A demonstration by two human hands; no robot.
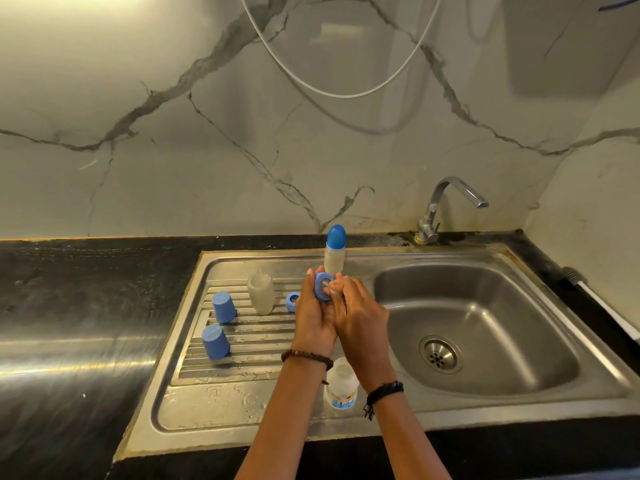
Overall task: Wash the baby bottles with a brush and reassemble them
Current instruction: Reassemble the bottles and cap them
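Observation:
My left hand (313,315) grips a blue screw ring (323,286) above the drainboard. My right hand (358,315) pinches a clear teat at the ring's opening. Behind my hands stands an assembled bottle (334,259) with a blue cap. An upturned clear bottle (261,292) stands on the drainboard (242,341). A second blue ring (292,301) lies beside it, partly hidden by my left hand. Two blue caps (224,307) (215,341) sit upside down at the left. An open bottle (341,384) with a printed label stands under my wrists.
The steel sink basin (485,306) with its drain (440,353) lies to the right. A chrome tap (446,209) rises at the back, with no water running. Black counter (69,289) extends left. A white handle (602,306) lies on the right rim.

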